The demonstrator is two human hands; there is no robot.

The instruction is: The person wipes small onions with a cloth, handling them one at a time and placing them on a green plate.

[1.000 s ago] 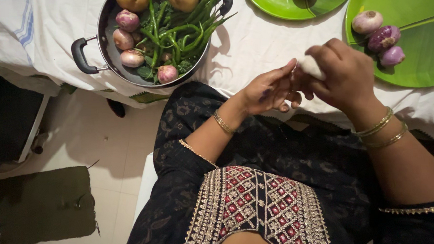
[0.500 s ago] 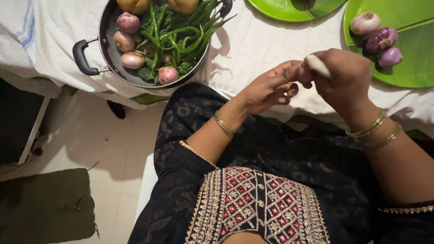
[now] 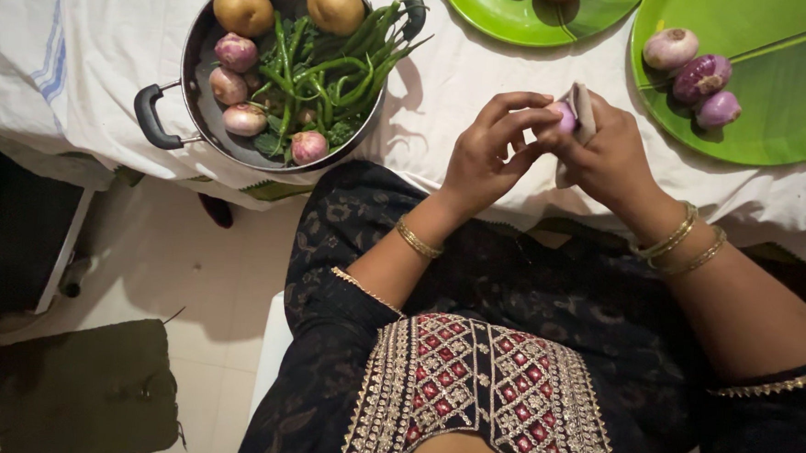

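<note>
Right hand (image 3: 609, 159) cups a small purple onion (image 3: 566, 116) held over the table edge, fingers curled shut around it, with a loose pale flap of onion skin (image 3: 585, 112) sticking up past the knuckles. Left hand (image 3: 489, 157) is pinched in from the other side — thumb and forefinger tips closed on the onion's exposed end, other fingers bent clear. Both hands meet on the one onion, above the white tablecloth (image 3: 484, 74) and in front of the person's dark embroidered top. The onion looks light, firm and round; peeled flesh is likely slick, so the cupped palm grip suits it, and the papery skin is thin and tears easily — best taken at its free edge near the tip. Gold bangles (image 3: 683, 241) on the right wrist, a single one (image 3: 418, 239) on the left. Out to the right, a green plate (image 3: 777, 108) holds three more small onions (image 3: 696, 78) grouped near its left rim, touching or nearly so. A second green plate (image 3: 524, 17) sits at the top edge, contents mostly cut off. To the left, a dark two-handled pan (image 3: 156, 122) holds two potatoes (image 3: 335, 2), several small onions and a heap of green chillies (image 3: 338, 62) with leafy greens. Floor below shows pale tile and a dark mat (image 3: 82, 389).
</note>
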